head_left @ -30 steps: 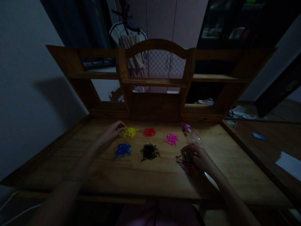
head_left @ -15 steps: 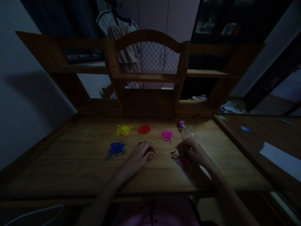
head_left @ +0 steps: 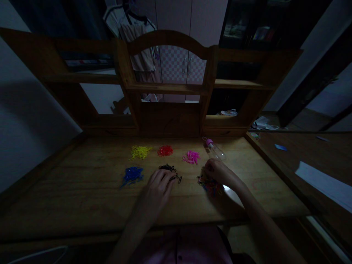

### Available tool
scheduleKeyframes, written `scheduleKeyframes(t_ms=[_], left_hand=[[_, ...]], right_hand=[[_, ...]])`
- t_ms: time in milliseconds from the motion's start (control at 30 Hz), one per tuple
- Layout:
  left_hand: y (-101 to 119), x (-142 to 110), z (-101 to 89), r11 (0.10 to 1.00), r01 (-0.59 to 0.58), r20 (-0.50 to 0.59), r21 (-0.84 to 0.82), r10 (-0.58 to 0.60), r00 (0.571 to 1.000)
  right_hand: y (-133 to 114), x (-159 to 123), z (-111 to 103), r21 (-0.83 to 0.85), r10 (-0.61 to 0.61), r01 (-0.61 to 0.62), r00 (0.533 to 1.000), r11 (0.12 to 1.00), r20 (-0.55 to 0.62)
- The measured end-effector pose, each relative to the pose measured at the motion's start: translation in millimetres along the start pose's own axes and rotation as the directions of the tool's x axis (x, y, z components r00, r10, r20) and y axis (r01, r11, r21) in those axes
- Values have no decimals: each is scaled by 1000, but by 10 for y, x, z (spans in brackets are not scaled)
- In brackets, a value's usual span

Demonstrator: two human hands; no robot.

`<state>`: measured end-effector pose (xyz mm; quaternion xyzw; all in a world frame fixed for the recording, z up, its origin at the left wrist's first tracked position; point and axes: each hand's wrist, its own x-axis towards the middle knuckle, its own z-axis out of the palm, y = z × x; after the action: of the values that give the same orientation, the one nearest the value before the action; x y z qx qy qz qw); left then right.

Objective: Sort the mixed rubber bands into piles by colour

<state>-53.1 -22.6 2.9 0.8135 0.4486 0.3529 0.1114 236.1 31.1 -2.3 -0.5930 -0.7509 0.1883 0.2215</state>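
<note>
My left hand (head_left: 159, 184) lies at the near side of a pile of black rubber bands (head_left: 167, 168), its fingers loosely stretched over the nearest ones. One black band sits apart, just right of the fingertips. My right hand (head_left: 218, 171) is over a pile of mixed-colour rubber bands (head_left: 213, 187), fingers curled together and pointing down. What lies between those fingertips is hidden. Separate piles of blue bands (head_left: 132, 175), yellow bands (head_left: 140, 151), red bands (head_left: 165, 150) and pink bands (head_left: 191, 157) surround the black one.
A clear bottle with a pink cap (head_left: 216, 149) lies just beyond my right hand. The wooden desk (head_left: 90, 198) has a shelf unit (head_left: 167, 88) along its back. To the right is a lower brown surface with a white sheet (head_left: 324, 183).
My left hand has drawn back toward me and to the left, uncovering the black bands. My right hand's fingers have curled in more over the mixed pile. The view has shifted slightly.
</note>
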Motion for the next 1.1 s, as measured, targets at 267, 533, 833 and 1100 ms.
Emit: scheduleKeyframes(t_ms=[267, 533, 833, 1100], left_hand=[[124, -89, 129, 999, 20, 19, -44, -19, 1000], [178, -145, 209, 996, -12, 45, -89, 16, 999], [141, -424, 111, 991, 32, 45, -127, -26, 999], [12, -626, 17, 928, 233, -1, -290, -244, 970]], right_hand=[[29, -125, -123, 27, -15, 15, 1000, 1000, -19], [-150, -47, -167, -56, -70, 74, 995, 996, 77], [-258, 172, -159, -256, 31, 29, 973, 966, 228], [-1035, 620, -153, -89, -220, 264, 915, 960, 338]])
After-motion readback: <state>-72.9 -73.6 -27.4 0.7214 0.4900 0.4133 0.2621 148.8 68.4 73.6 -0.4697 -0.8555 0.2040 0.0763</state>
